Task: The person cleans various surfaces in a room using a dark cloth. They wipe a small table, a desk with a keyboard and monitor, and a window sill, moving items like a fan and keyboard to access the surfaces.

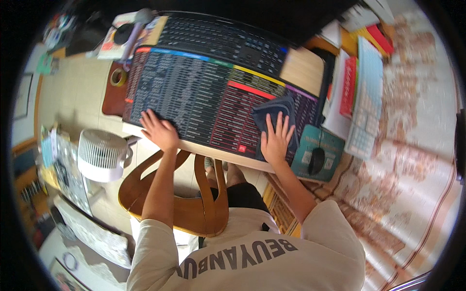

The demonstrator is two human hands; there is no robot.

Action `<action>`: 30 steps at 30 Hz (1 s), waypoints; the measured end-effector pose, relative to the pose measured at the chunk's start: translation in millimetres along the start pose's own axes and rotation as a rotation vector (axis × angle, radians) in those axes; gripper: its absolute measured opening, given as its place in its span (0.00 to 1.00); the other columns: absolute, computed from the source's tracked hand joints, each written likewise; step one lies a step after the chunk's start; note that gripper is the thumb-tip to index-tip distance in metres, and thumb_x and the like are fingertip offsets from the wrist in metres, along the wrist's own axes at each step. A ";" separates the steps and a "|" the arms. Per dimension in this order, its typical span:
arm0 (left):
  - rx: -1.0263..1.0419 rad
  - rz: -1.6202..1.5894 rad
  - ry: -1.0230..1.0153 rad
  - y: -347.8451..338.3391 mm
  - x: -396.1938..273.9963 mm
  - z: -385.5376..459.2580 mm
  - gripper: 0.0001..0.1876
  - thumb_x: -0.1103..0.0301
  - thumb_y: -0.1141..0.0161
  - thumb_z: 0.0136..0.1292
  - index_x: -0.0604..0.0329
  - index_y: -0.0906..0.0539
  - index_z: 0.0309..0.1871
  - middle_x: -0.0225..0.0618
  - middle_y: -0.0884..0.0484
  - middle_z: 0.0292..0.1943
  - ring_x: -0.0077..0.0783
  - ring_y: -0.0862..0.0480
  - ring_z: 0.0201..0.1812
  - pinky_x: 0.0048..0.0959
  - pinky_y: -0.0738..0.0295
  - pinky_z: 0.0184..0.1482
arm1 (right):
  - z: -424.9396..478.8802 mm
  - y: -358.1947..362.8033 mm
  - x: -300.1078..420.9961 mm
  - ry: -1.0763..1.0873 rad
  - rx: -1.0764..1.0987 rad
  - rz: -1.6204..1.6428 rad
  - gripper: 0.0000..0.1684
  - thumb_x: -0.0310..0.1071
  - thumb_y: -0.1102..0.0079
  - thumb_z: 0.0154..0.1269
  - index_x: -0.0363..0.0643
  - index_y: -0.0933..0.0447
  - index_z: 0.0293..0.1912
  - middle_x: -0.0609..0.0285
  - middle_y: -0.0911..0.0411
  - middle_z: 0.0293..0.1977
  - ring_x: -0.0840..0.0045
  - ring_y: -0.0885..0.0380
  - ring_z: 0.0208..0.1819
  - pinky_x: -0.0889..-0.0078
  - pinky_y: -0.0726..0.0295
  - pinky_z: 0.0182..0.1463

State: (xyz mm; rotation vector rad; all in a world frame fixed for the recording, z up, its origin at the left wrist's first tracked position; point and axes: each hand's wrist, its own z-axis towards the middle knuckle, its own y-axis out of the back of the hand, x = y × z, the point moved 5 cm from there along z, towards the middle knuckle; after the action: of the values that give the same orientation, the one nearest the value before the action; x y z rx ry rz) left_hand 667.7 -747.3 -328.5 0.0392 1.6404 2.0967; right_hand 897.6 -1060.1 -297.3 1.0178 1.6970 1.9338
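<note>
A large dark desk mat [182, 94] with coloured header bands and rows of writing covers the front of a light wooden desk [304, 69]. Flat on its left front part lies my left hand [159, 130], fingers spread and nothing in it. My right hand [276, 139] presses with spread fingers on a folded dark blue cloth [271, 109] at the mat's right side. Behind the mat stands a black keyboard [218, 40]. Just right of the cloth, a black mouse [316, 162] rests on a green mouse pad [304, 145].
A roll of tape [118, 77] sits on a brown surface at the left. Below it is a white fan [102, 154]. A wooden chair [174, 214] is in front of the desk. On the right, a pale blue keyboard [364, 105] stands beside papers and a red packet [349, 85].
</note>
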 end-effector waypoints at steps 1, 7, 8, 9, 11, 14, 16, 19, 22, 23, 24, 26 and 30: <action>0.006 -0.026 0.019 5.3 -6.1 -2.5 0.35 0.65 0.52 0.67 0.56 0.39 0.79 0.46 0.43 0.80 0.54 0.46 0.80 0.61 0.59 0.78 | 2.9 -1.6 4.4 0.012 0.018 -0.019 0.37 0.42 0.43 0.70 0.56 0.37 0.76 0.45 0.52 0.79 0.43 0.57 0.80 0.28 0.65 0.78; 0.044 -0.057 0.103 12.9 -6.6 -1.1 0.36 0.67 0.49 0.63 0.56 0.38 0.78 0.45 0.43 0.80 0.53 0.46 0.80 0.61 0.58 0.78 | 65.1 -26.9 110.1 0.463 0.127 -0.024 0.39 0.45 0.43 0.69 0.57 0.39 0.77 0.44 0.50 0.79 0.41 0.54 0.79 0.25 0.61 0.76; 0.044 -0.060 0.109 14.3 -6.8 -0.7 0.36 0.67 0.49 0.63 0.57 0.38 0.78 0.46 0.43 0.80 0.53 0.46 0.80 0.61 0.59 0.78 | 80.7 -33.9 137.4 0.540 0.126 -0.013 0.38 0.45 0.43 0.69 0.57 0.39 0.77 0.45 0.50 0.78 0.42 0.53 0.79 0.24 0.60 0.76; 0.070 -0.042 0.127 15.8 -8.4 0.9 0.37 0.67 0.49 0.63 0.59 0.37 0.78 0.46 0.43 0.80 0.53 0.46 0.80 0.61 0.59 0.78 | 96.3 -39.2 166.6 0.617 0.127 -0.003 0.38 0.46 0.44 0.70 0.58 0.39 0.77 0.45 0.49 0.78 0.42 0.53 0.78 0.24 0.59 0.76; 0.085 -0.046 0.125 18.3 -11.5 4.7 0.37 0.66 0.48 0.62 0.60 0.37 0.77 0.46 0.42 0.80 0.54 0.46 0.80 0.61 0.59 0.78 | 126.7 -52.8 222.2 0.741 0.111 0.026 0.37 0.46 0.43 0.69 0.59 0.38 0.76 0.46 0.47 0.78 0.42 0.52 0.78 0.24 0.58 0.76; 0.154 -0.057 0.160 18.2 -5.4 2.9 0.38 0.62 0.46 0.62 0.62 0.37 0.77 0.47 0.44 0.80 0.53 0.49 0.81 0.61 0.62 0.79 | 164.1 -81.1 304.5 0.898 0.084 0.066 0.37 0.47 0.43 0.69 0.60 0.37 0.75 0.48 0.46 0.77 0.42 0.51 0.78 0.24 0.58 0.76; 0.162 -0.079 0.167 19.3 -5.8 3.7 0.38 0.62 0.46 0.62 0.64 0.37 0.77 0.47 0.44 0.80 0.52 0.49 0.81 0.61 0.62 0.79 | 187.4 -100.0 348.3 0.978 0.037 0.102 0.36 0.49 0.44 0.69 0.61 0.35 0.75 0.48 0.45 0.77 0.42 0.51 0.78 0.24 0.59 0.76; 0.158 -0.138 0.185 19.7 -3.7 4.0 0.39 0.62 0.46 0.61 0.68 0.39 0.77 0.47 0.43 0.80 0.51 0.48 0.81 0.60 0.62 0.79 | 214.4 -123.5 398.0 1.021 0.006 0.112 0.34 0.49 0.46 0.70 0.68 0.35 0.74 0.50 0.44 0.77 0.46 0.49 0.78 0.25 0.60 0.76; 0.115 -0.173 0.167 22.2 -3.8 5.7 0.40 0.64 0.46 0.60 0.69 0.39 0.76 0.49 0.42 0.79 0.51 0.47 0.81 0.60 0.62 0.79 | 234.6 -138.5 422.2 1.027 0.012 0.027 0.30 0.51 0.47 0.72 0.70 0.31 0.72 0.57 0.39 0.76 0.51 0.48 0.78 0.25 0.60 0.77; 0.120 -0.162 0.165 22.3 -4.8 6.6 0.39 0.64 0.46 0.60 0.70 0.38 0.76 0.51 0.42 0.79 0.51 0.47 0.81 0.59 0.62 0.79 | 235.2 -138.0 420.9 1.048 -0.017 0.079 0.29 0.51 0.47 0.71 0.65 0.27 0.70 0.53 0.35 0.73 0.48 0.44 0.76 0.24 0.61 0.76; 0.120 -0.165 0.180 20.9 -3.4 6.6 0.39 0.64 0.47 0.60 0.71 0.38 0.76 0.52 0.42 0.79 0.51 0.47 0.81 0.59 0.62 0.79 | 233.3 -137.4 418.9 1.056 -0.005 0.088 0.29 0.50 0.47 0.71 0.65 0.28 0.70 0.53 0.36 0.74 0.48 0.45 0.77 0.25 0.61 0.77; 0.118 -0.158 0.201 20.9 1.2 5.1 0.38 0.65 0.48 0.62 0.72 0.38 0.75 0.54 0.43 0.79 0.52 0.47 0.81 0.58 0.61 0.79 | 219.6 -127.0 405.8 1.075 0.023 0.119 0.30 0.48 0.47 0.72 0.64 0.31 0.72 0.53 0.39 0.75 0.47 0.46 0.77 0.27 0.60 0.77; 0.115 -0.155 0.204 22.4 2.5 4.0 0.35 0.65 0.49 0.65 0.73 0.37 0.75 0.54 0.43 0.79 0.53 0.46 0.81 0.58 0.60 0.79 | 170.7 -82.0 314.6 1.057 0.170 0.021 0.34 0.45 0.46 0.72 0.60 0.36 0.75 0.52 0.47 0.78 0.45 0.51 0.78 0.29 0.59 0.78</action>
State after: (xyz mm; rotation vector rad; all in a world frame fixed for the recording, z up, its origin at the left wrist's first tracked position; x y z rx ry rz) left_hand 659.0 -746.5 -307.4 -0.2643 1.8179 1.9402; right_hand 795.4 -707.6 -288.6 -0.0489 2.3648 2.5826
